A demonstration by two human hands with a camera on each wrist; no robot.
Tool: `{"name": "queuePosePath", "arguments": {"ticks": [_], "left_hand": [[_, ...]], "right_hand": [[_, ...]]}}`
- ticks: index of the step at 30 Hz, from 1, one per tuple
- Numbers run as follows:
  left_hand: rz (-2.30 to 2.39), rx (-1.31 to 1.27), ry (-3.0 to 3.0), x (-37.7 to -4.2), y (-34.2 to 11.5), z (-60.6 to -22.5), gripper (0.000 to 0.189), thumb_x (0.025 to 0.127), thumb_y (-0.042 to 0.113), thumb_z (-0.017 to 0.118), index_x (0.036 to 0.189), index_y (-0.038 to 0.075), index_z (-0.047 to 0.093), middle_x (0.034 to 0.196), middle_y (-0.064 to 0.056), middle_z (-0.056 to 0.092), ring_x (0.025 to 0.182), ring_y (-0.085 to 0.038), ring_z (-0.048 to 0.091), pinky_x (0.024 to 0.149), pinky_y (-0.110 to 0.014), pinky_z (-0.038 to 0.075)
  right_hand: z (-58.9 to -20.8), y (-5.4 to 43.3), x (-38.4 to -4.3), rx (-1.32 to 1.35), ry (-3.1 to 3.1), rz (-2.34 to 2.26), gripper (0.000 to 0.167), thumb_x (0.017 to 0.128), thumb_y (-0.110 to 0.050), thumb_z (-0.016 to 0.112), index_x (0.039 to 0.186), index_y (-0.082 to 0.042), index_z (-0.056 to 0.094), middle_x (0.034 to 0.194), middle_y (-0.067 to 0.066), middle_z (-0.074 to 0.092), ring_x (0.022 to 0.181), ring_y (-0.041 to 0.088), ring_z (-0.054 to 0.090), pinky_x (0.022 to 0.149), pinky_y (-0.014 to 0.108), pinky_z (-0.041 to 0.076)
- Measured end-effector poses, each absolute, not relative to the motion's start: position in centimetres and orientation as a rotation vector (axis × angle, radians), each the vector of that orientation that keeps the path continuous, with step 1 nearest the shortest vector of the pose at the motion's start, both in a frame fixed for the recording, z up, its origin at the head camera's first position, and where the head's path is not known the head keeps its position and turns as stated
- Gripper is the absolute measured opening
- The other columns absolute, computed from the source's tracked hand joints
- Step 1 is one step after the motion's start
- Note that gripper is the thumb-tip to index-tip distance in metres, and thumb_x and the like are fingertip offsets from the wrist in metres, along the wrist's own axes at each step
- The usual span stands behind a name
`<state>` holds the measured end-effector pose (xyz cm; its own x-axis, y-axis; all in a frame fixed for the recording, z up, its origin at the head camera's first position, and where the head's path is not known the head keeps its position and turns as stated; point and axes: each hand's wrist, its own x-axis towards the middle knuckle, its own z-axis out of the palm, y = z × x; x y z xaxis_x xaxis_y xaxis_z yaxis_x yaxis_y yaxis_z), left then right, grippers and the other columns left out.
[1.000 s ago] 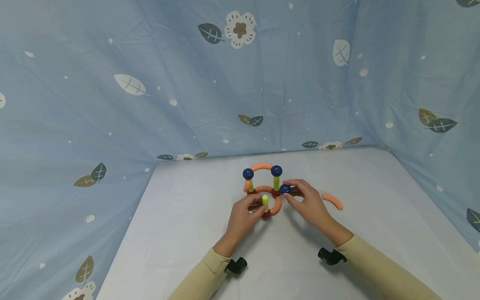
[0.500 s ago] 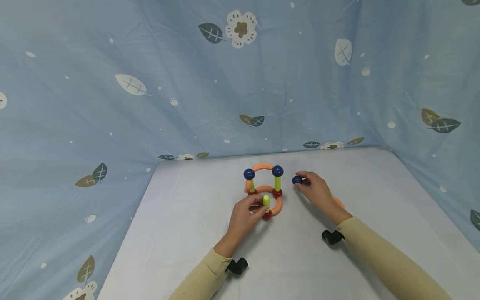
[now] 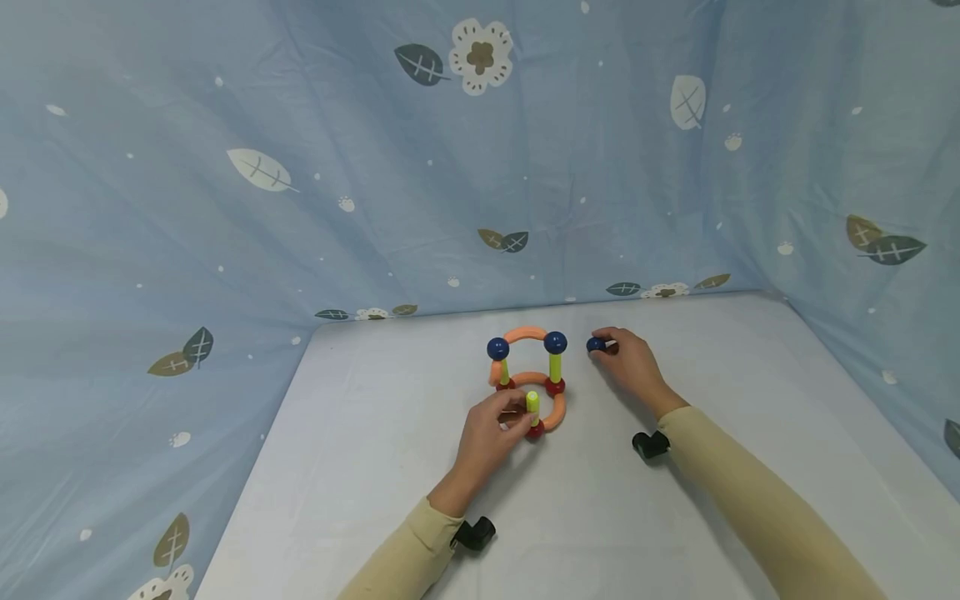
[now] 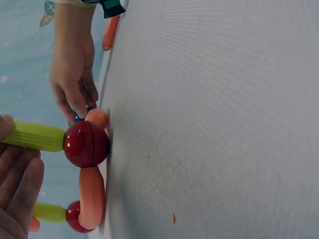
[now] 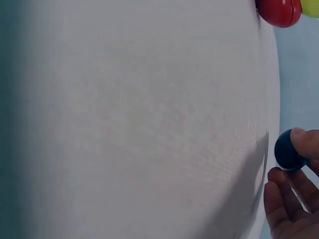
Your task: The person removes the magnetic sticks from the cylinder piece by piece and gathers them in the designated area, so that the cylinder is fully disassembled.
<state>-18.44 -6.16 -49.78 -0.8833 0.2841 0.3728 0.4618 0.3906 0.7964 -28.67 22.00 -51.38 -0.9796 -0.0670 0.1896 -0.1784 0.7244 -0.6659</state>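
Observation:
My left hand (image 3: 480,437) pinches an upright lime-green rod (image 3: 532,401) between thumb and fingers. That rod stands on a red ball (image 4: 82,144) at the near side of a ball-and-rod toy structure. Curved orange rods (image 3: 558,410) join its red base balls. Two more green rods (image 3: 555,367) rise behind, topped by blue balls (image 3: 555,342) with an orange arc (image 3: 525,332) between them. Another orange piece (image 3: 495,372) hangs below the left blue ball. To the structure's right, my right hand (image 3: 633,364) pinches a separate blue ball (image 5: 287,151) by its fingertips, low over the table.
The white-covered table (image 3: 360,433) meets a blue patterned curtain (image 3: 375,167) at the back and sides. A loose orange curved rod (image 4: 110,34) lies on the table near the right arm, hidden from the head view. Black wrist cameras (image 3: 649,446) sit under both sleeves.
My right hand has carried the blue ball right and away from the structure, toward the back of the table. Its forearm now covers the loose orange rod. The left hand stays put.

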Motion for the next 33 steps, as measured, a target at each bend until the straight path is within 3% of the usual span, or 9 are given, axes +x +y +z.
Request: {"name": "queuePosePath", "arguments": {"ticks": [25, 33], "left_hand": [[-1.489, -0.684, -2.462, -18.37, -6.18, -49.81, 0.023, 0.09, 0.007, 0.077, 0.112, 0.008, 0.07, 0.105, -0.003, 0.072, 0.097, -0.017, 0.071, 0.08, -0.028, 0.061], [-1.481, -0.682, -2.464, -18.33, -6.16, -49.87, 0.023, 0.09, 0.007, 0.077, 0.112, 0.007, 0.07, 0.106, -0.004, 0.072, 0.097, -0.017, 0.071, 0.08, -0.029, 0.061]], "right_hand": [[-51.1, 21.92, -28.47, 0.145, -2.822, 1.092, 0.047, 0.096, -0.011, 0.069, 0.139, 0.003, 0.057, 0.132, 0.027, 0.057, 0.11, 0.039, 0.064, 0.096, 0.054, 0.052], [-51.18, 21.82, -28.27, 0.149, -2.806, 1.053, 0.046, 0.096, -0.013, 0.07, 0.139, 0.0, 0.058, 0.135, 0.027, 0.053, 0.119, 0.043, 0.058, 0.101, 0.057, 0.048]]}}
